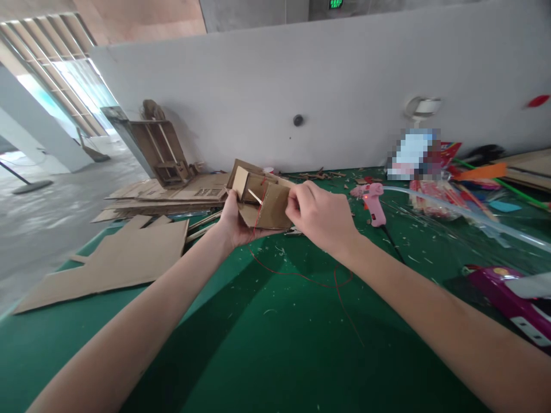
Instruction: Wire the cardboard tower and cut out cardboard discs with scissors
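A small cardboard box-like model [275, 203] is held up over the green table, with a pale stick inside it. My left hand [236, 223] supports it from the left and below, thumb on its left side. At its right edge my right hand [316, 212] is closed with fingertips pinched against the cardboard; whether a thread is between them cannot be made out. A thin red thread [297, 274] hangs from the model and trails over the table to the right.
Flat cardboard pieces [142, 252] lie at the left, with stacked sheets behind. On the right are a pink glue gun [373, 203], plastic packets [434, 198] and a purple device [503, 292]. A white wall [241, 86] borders the green table [275, 344].
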{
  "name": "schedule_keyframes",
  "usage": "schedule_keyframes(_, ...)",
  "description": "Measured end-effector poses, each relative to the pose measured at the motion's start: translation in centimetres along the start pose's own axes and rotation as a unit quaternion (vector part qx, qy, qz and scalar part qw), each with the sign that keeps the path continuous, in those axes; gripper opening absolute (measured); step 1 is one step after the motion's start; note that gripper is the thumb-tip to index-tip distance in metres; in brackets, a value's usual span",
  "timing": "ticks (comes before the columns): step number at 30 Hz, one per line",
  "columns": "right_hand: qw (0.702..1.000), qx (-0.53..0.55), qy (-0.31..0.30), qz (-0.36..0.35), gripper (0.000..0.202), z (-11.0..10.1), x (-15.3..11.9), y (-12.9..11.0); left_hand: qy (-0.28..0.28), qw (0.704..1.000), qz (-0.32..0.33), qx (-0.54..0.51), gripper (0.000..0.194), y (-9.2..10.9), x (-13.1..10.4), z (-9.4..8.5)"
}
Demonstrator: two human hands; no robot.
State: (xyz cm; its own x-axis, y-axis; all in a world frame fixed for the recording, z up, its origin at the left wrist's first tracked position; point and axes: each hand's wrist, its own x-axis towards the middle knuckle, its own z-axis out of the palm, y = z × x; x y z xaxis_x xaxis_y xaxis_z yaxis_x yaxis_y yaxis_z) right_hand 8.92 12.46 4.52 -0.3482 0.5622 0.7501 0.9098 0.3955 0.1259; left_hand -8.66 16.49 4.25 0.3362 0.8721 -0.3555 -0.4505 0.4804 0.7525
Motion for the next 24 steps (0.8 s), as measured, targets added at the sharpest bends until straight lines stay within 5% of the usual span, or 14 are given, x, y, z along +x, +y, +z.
schedule_keyframes(13, 0.995, 0.082, 0.022, 0.045, 0.021, 0.7, -0.1, 0.6, -0.028, 0.999, 0.019, -0.013, 0.079, 0.7, 0.4, -1.0)
schedule_keyframes(24, 0.998, 0.052, 0.0, 0.03, 0.03, 0.6, -0.2, 0.8, 0.0, 0.999, 0.026, -0.024, 0.074, -0.6, 0.1, 0.4)
